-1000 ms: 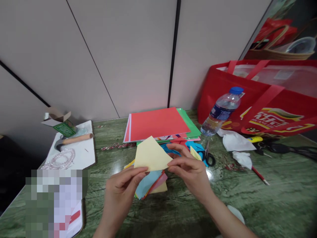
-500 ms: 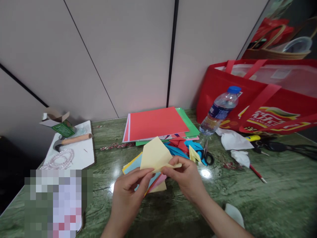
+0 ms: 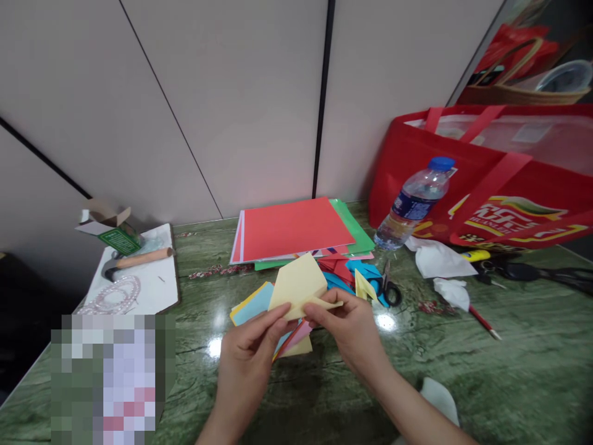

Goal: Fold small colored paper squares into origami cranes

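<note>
A pale yellow sheet of paper, partly folded, is held up in both hands above the table. My left hand pinches its lower left edge between thumb and fingers. At the lower right, my right hand grips a narrow folded flap of the same paper. Beneath it lies a fanned pile of coloured paper in blue, yellow, pink and red, partly hidden by the hands. Just beyond the right hand are blue and red folded paper pieces, a small yellow folded piece and dark-handled scissors.
Behind stands a stack of red and green sheets. To the right are a water bottle, a red bag, crumpled tissue and a brush. A white board at left bears a hammer, beads and a small box.
Both hands and the yellow paper have shifted slightly right, and the paper's tilt has changed a little. Both hands still grip it. The view has moved slightly.
</note>
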The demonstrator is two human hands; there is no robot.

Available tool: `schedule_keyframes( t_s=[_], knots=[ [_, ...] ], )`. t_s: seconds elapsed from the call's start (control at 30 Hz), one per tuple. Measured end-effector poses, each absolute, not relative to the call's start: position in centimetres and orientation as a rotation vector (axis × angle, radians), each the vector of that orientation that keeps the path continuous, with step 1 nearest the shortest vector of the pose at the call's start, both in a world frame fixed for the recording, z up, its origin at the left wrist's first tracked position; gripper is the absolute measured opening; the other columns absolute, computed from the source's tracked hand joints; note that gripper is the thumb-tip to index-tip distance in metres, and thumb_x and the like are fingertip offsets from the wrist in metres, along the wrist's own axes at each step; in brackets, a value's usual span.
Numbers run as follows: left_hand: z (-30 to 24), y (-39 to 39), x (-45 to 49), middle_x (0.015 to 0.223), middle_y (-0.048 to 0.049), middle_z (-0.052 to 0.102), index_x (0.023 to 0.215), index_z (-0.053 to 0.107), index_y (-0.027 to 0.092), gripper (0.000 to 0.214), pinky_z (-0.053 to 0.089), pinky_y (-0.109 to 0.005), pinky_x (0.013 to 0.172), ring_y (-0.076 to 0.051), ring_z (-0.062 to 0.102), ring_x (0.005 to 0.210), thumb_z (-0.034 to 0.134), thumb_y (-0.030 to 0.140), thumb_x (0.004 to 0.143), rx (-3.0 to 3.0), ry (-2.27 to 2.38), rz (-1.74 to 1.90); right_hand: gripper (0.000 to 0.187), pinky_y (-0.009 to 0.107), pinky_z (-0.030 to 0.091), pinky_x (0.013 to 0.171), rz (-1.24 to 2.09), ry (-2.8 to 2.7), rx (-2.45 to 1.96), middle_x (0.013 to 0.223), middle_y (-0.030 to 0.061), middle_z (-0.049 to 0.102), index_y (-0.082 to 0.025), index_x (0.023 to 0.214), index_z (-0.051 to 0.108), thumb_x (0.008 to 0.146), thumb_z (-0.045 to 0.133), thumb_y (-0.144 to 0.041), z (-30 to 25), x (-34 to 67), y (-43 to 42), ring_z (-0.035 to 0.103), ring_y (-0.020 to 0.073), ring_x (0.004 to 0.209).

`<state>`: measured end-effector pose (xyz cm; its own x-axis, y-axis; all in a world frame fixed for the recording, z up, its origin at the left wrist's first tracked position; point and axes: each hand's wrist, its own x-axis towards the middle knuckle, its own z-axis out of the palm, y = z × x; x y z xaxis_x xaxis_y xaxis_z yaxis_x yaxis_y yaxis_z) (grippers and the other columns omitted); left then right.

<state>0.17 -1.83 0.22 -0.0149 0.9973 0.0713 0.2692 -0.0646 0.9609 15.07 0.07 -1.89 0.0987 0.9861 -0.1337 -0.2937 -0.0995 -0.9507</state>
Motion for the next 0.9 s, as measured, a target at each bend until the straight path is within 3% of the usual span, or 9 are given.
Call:
schedule_keyframes(
  t_s=[0.53, 0.9],
  knots=[
    [0.6, -2.3, 1.3, 0.075, -0.0037, 0.075, 0.099, 0.070, 0.018, 0.031, 0.058, -0.032, 0.074, -0.023, 0.071, 0.073, 0.068, 0.028, 0.070, 1.052, 1.292, 1.253, 0.026, 0.025, 0.040, 0.052, 1.267, -0.865, -1.170, 0.050, -0.0016, 0.060, -0.018, 0.052, 0.052, 0.060, 0.074, -0.031, -1.7, 15.0, -0.2, 0.052, 0.0122, 0.050],
    [1.5, -2.4, 2.3, 0.080, -0.0041, 0.075, 0.137, 0.032, 0.018, 0.077, 0.058, -0.034, 0.073, -0.023, 0.070, 0.072, 0.069, 0.023, 0.069, 0.841, 1.185, 1.328, 0.027, 0.022, 0.033, 0.047, 1.251, -0.828, -1.145, 0.045, -0.0049, 0.052, -0.017, 0.049, 0.050, 0.057, 0.074, -0.027, -1.5, 15.0, -0.2, 0.043, 0.0084, 0.045]
  ],
)
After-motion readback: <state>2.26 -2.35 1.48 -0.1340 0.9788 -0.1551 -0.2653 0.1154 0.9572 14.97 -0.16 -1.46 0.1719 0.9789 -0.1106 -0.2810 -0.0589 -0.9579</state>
